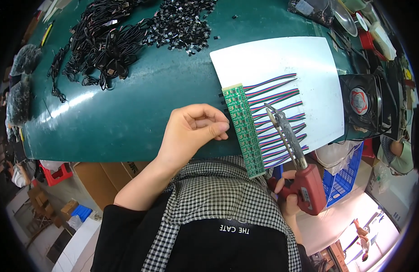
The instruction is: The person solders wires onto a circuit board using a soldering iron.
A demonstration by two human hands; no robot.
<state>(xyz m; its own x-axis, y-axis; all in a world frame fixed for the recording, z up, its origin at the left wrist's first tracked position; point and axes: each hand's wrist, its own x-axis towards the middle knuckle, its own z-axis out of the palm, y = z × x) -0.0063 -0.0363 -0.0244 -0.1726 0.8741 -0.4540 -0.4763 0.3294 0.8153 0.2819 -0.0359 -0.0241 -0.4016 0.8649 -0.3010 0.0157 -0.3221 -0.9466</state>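
A strip of small green circuit boards (244, 131) lies on a white sheet (273, 59) near the table's front edge. Multicoloured flat wires (275, 96) run out from its right side, and small black parts stick out at its upper left edge. My left hand (196, 127) is just left of the strip, thumb and fingertips pinched together; whatever they hold is hidden. On the right, my right hand (288, 201) grips a red-handled soldering gun (311, 188). Its long metal barrel points up and left over the wires, with the tip above them, right of the boards.
Bundles of black cables (109, 45) and a heap of small black parts with metal pins (180, 25) lie at the far side of the green table (141, 122). A black fan (361, 102) stands at the right, above a blue crate (343, 181). Another person's arm (396, 149) shows far right.
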